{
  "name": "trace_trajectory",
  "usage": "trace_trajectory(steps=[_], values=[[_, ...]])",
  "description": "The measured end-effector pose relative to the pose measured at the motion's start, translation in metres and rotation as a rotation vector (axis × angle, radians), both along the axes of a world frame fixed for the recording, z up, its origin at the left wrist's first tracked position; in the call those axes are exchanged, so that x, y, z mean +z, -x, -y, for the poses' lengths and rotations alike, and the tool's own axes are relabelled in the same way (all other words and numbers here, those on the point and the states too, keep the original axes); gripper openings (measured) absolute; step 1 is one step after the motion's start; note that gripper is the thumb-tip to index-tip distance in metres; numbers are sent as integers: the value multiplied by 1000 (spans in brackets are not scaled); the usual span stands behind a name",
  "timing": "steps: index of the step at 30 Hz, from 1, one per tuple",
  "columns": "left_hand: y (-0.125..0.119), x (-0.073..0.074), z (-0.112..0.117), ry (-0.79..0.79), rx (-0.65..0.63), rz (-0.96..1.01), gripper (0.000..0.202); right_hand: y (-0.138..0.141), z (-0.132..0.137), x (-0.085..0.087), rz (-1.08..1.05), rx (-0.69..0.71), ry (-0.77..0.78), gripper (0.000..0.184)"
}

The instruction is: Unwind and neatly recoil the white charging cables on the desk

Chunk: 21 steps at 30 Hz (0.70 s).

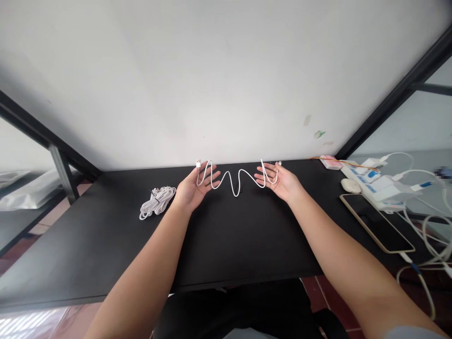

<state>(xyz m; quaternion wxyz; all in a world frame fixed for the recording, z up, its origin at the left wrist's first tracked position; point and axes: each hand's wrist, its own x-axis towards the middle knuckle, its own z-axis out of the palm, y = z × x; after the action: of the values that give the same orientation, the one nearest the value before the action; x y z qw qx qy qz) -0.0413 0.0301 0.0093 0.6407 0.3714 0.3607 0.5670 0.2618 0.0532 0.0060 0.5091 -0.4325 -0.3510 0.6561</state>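
Note:
A white USB cable [236, 195] hangs in loose waves between my two hands above the black table. My left hand [196, 186] is palm up with its fingers spread, holding one end of the cable; the USB plug [198, 163] sticks up by the thumb. Across from it, my right hand [278, 181] is also palm up, fingers apart, with the cable's other end looped over them. A small white connector [280, 163] shows at that thumb. Left of my left hand lies a bundled white cable [157, 201], bound with a dark tie.
On the right of the black table [226, 249] are a phone [376, 223] with a cable plugged in, a white oval case [351, 185], and a power strip [367, 181] with chargers and tangled cords. A white wall [226, 94] stands behind. Dark metal posts frame both sides.

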Motion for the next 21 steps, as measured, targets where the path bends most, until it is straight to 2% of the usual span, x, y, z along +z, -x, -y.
trace_trajectory(steps=[4,10,17,19,21], values=[[2,0,-1,24,-65,82,41,-1,1,2,-84,14,14,43],[1,-5,-1,32,-19,33,32,1,5,8,-21,23,-18,46],[-5,-12,-2,109,-80,36,33,3,4,4,-69,44,2,46],[-6,-12,-2,105,-86,5,36,2,3,3,-53,46,8,46],[-6,-12,-3,98,-65,-136,40,1,3,2,-52,48,20,44]])
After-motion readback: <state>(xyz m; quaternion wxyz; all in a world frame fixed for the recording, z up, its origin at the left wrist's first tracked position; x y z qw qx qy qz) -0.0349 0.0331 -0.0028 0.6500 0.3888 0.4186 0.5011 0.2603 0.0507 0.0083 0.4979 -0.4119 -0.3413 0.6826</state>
